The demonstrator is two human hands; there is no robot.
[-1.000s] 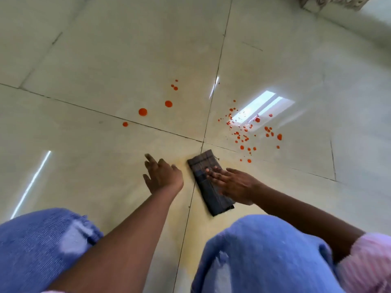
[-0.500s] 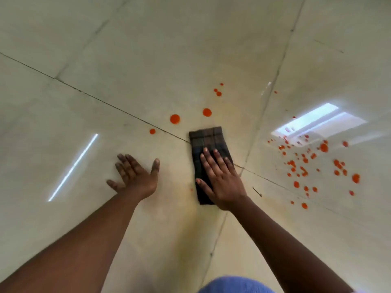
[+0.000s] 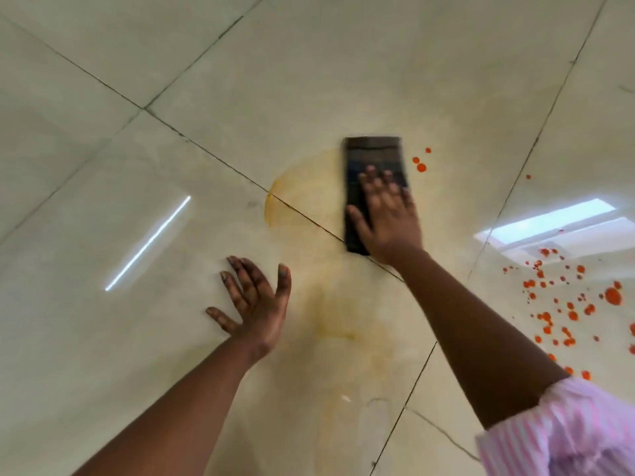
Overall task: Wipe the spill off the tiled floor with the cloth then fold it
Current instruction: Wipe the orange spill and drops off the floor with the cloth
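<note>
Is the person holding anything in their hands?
Not gripped. The right hand presses flat on the cloth's near end; the left hand rests on the floor.

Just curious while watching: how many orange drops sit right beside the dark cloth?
3 orange drops lie just right of the folded dark cloth, near its top corner: two touching, one smaller above. Others may be hidden under the cloth or right hand.

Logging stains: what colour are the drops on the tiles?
Orange-red drops, clearest in the head view; a faint yellowish smear too.

right hand (image 3: 388,214) on cloth (image 3: 372,159) | left hand (image 3: 256,304) on floor (image 3: 137,338) | spill (image 3: 570,304) far right
</note>
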